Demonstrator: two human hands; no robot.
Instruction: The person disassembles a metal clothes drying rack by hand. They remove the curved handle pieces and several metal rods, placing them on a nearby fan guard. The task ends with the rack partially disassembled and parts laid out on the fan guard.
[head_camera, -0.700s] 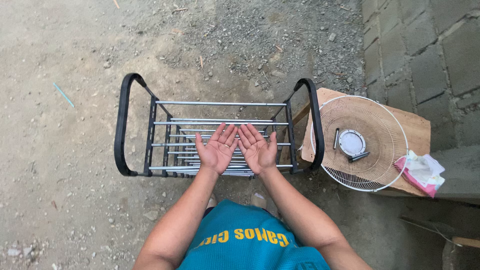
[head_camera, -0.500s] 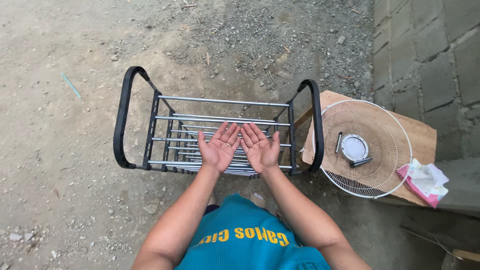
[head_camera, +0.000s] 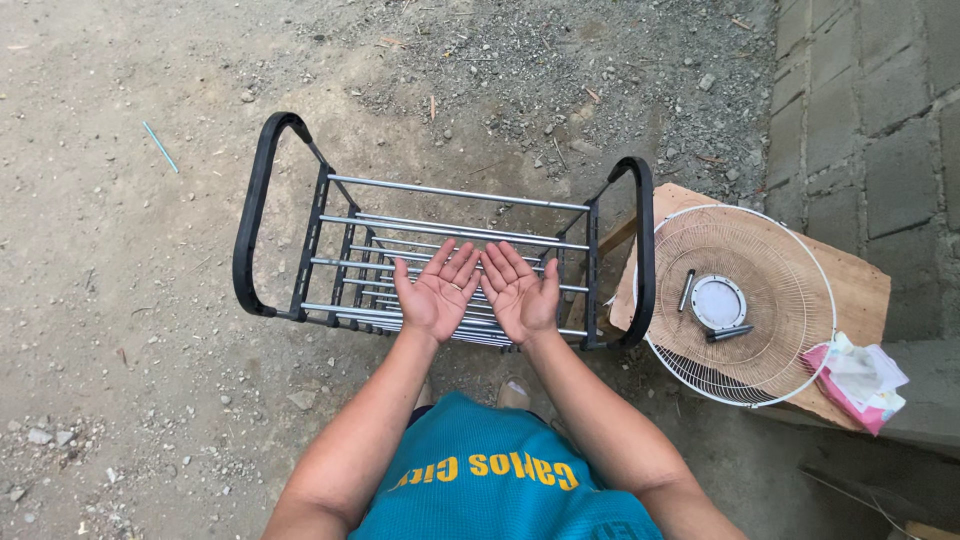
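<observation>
Steel rack (head_camera: 440, 240) below left hand (head_camera: 436, 296), right hand (head_camera: 522, 296), both empty.

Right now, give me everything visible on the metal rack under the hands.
The rack stands upright on gritty dirt ground. It has two black looped end frames joined by silver metal rails in tiers, all bare. Its right end sits close to a wooden board carrying a white fan grille. The left hand and right hand hover palms-up above it; contact unclear.
</observation>
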